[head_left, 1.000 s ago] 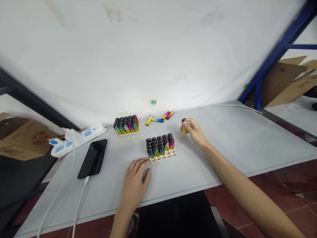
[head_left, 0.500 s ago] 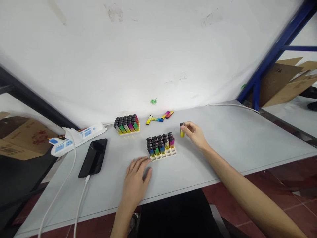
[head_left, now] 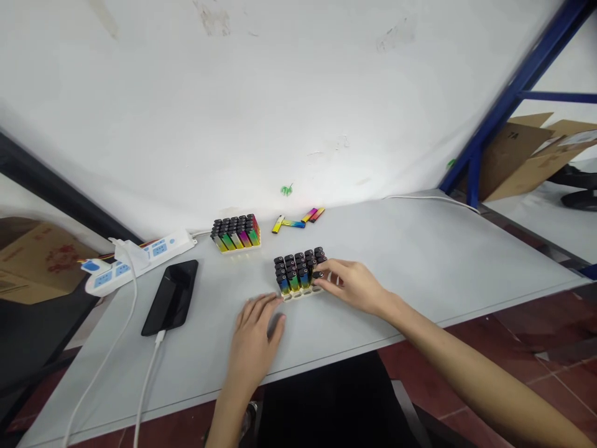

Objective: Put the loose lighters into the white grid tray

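Because the grey table looks smooth, I judge that anything pushed sideways on it could slide. My right hand reaches in from the right, thumb and fingertips pinched together on one black-topped lighter; it covers the cells at that end, so I could misjudge a hole I cannot see. My left hand lies palm down with fingers loosely spread, holding nothing, its fingertips at the left front corner of the near white tray. Whether they press on it I can't tell; a light touch might let the tray turn under a shove. That tray carries upright lighters in close rows, and my curled fingers sit right against those at its right end, so a careless knuckle could tilt one. Smallest of all is the pinched lighter itself, above or in the tray's front right part; its base is hidden. Should it be tipped, it could catch a cell's rim, and a hold that high could let it twist.
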